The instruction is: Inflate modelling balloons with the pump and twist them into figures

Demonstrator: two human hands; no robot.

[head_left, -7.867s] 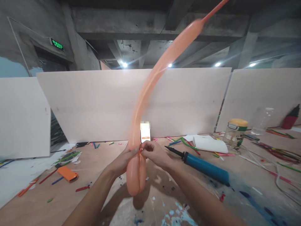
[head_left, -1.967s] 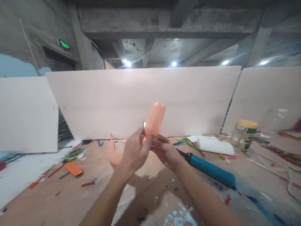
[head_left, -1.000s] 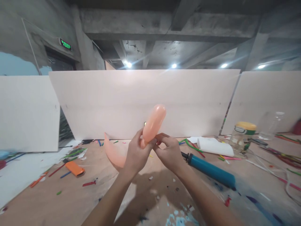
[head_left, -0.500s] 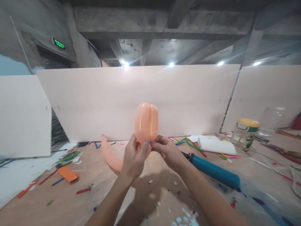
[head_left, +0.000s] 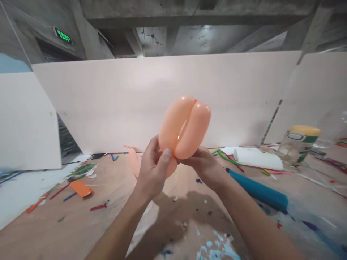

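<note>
Clasped in the left grip (head_left: 151, 171), the peach balloon (head_left: 199, 131) stood left of the blue pump (head_left: 258, 189), its paired loops upward; the right grip (head_left: 208, 169) pinched their base. Behind the pump were a white roll (head_left: 258, 159) and, farther right, a yellow-lidded jar (head_left: 299, 146).

A lit green exit sign (head_left: 63, 35) hangs on a grey concrete wall (head_left: 35, 16) by a dark doorway (head_left: 50, 51), while tall white boards (head_left: 238, 94) stand behind a brown table (head_left: 78, 234) beneath a beamed concrete ceiling (head_left: 208, 40).
</note>
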